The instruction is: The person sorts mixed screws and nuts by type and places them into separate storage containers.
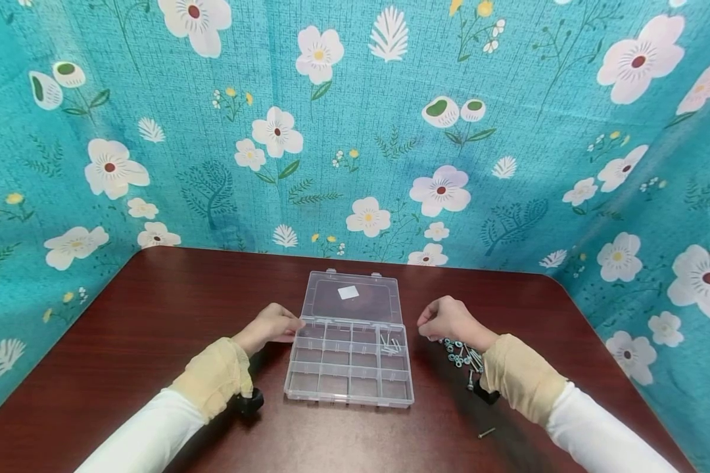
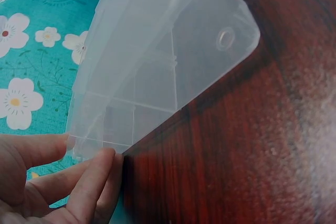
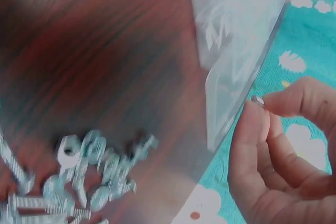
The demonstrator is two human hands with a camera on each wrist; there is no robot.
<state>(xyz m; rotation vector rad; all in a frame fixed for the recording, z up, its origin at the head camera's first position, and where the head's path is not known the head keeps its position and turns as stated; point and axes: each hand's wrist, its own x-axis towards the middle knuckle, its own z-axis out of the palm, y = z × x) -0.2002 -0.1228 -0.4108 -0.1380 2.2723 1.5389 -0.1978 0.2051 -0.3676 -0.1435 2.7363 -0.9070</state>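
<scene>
A clear plastic compartment box point(image 1: 349, 398) stands on the table with its lid point(image 1: 378, 302) laid back. Several pale screws point(image 1: 390, 344) lie in its back right compartment. My left hand point(image 1: 272, 323) grips the box's back left corner, with fingertips point(image 2: 107, 156) against the side wall. Off the box's right side, my right hand point(image 1: 448, 318) is raised, pinching a small silver metal piece point(image 3: 257, 100) between thumb and forefinger; most of the piece is hidden. Below that wrist spreads a pile of nuts and bolts point(image 3: 89, 171), partly covered by the forearm in the head view.
One loose screw point(image 1: 486, 433) lies near the front right of the dark wooden table point(image 1: 213, 282). A white label point(image 1: 348, 292) shows on the lid. Behind the table hangs a blue flowered cloth point(image 1: 343, 164). Black wrist cameras point(image 1: 248, 402) sit under both wrists.
</scene>
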